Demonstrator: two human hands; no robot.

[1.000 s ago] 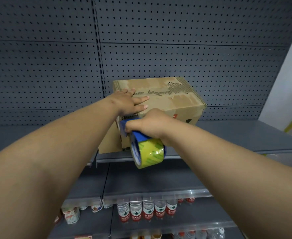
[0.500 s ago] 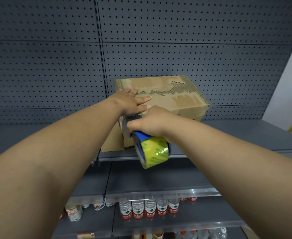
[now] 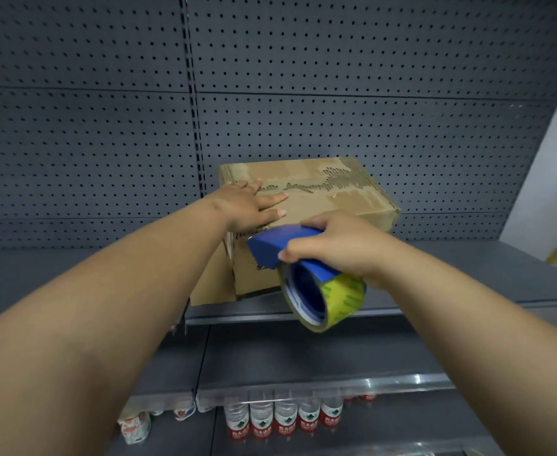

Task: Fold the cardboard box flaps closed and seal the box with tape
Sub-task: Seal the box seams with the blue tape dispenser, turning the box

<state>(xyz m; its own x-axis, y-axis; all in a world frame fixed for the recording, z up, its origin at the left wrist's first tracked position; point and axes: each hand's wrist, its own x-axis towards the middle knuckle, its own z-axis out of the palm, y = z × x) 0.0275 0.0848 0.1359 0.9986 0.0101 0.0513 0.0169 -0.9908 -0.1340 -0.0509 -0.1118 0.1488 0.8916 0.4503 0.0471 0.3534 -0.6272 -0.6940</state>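
A brown cardboard box [image 3: 339,195] stands on a grey shelf [image 3: 468,278], its top flaps folded down with torn patches along the seam. My left hand [image 3: 250,205] lies flat on the top's near left corner, fingers straight. My right hand [image 3: 333,248] grips a blue tape dispenser [image 3: 280,248] loaded with a yellow-green tape roll [image 3: 339,301], held in front of the box's near face, just below the top edge. A loose side flap [image 3: 211,284] hangs off the box's left side.
A grey pegboard wall [image 3: 303,93] rises behind the box. Lower shelves hold water bottles [image 3: 283,419] with red labels and small packets [image 3: 135,426]. A yellow object [image 3: 556,251] sits at the far right, by a pale wall.
My right hand has turned the dispenser so its blue front shows more and sits slightly farther right. My left hand stays flat on the box top.
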